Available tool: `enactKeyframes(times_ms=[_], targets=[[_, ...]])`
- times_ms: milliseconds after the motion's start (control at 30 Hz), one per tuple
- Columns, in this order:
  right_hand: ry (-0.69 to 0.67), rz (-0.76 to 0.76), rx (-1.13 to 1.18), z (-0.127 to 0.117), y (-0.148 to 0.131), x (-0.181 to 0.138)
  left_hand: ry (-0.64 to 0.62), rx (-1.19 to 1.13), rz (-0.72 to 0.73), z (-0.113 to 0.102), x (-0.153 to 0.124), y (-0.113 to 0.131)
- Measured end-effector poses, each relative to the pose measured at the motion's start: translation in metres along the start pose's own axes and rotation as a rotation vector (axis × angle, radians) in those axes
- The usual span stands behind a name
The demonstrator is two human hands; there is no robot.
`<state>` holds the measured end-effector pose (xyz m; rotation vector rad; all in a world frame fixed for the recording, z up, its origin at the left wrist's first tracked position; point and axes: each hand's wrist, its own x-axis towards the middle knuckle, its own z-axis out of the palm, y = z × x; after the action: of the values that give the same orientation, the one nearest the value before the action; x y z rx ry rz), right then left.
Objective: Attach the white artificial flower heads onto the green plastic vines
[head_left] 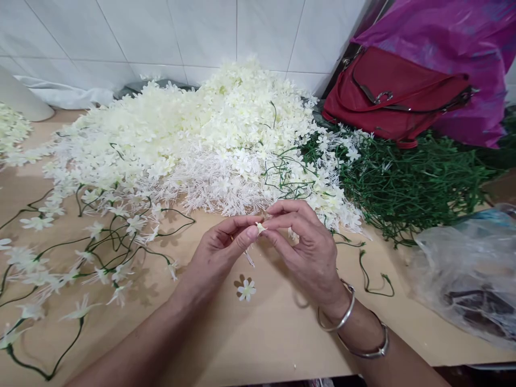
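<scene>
Between the fingertips of both hands is a small cream artificial flower (pixel 260 228), with white stamen strands (pixel 250 257) hanging just below. My left hand (pixel 228 239) pinches it with thumb and forefinger. From the other side, the fingers of my right hand (pixel 304 242) close on the same flower; their exact grip is partly hidden. Below the hands a single loose white blossom (pixel 246 290) lies on the table (pixel 258 344). Just beyond the fingers rises a large heap of cream and white artificial flowers (pixel 181 129).
Assembled flowers on green stems (pixel 113 247) spread over the left side. At right lie a pile of green plastic stems (pixel 407 183), a single green stem (pixel 373 279) and a clear plastic bag (pixel 463 269). Behind them sit a red handbag (pixel 399 97) and a purple bag (pixel 484 59).
</scene>
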<state>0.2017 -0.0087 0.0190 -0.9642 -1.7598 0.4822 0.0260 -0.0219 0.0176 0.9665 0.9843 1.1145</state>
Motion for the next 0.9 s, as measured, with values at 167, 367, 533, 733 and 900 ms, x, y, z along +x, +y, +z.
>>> enactKeyframes(times_ms=[167, 367, 533, 733, 900], targets=[[0.006, 0.127, 0.156, 0.000, 0.001, 0.000, 0.183, 0.026, 0.105, -0.003, 0.000, -0.002], [0.148, 0.291, 0.295, -0.008, 0.008, 0.008, 0.291, 0.021, 0.208, -0.006, 0.003, -0.006], [0.248, 0.322, 0.308, -0.018, 0.010, 0.015, 0.284, 0.105, 0.250, -0.003, 0.006, -0.008], [0.299, 0.334, 0.302, -0.018, 0.011, 0.015, 0.250, 0.331, 0.292, 0.002, 0.011, -0.002], [0.252, 0.322, 0.242, -0.015, 0.006, 0.011, 0.297, 0.748, 0.389, -0.009, 0.026, 0.010]])
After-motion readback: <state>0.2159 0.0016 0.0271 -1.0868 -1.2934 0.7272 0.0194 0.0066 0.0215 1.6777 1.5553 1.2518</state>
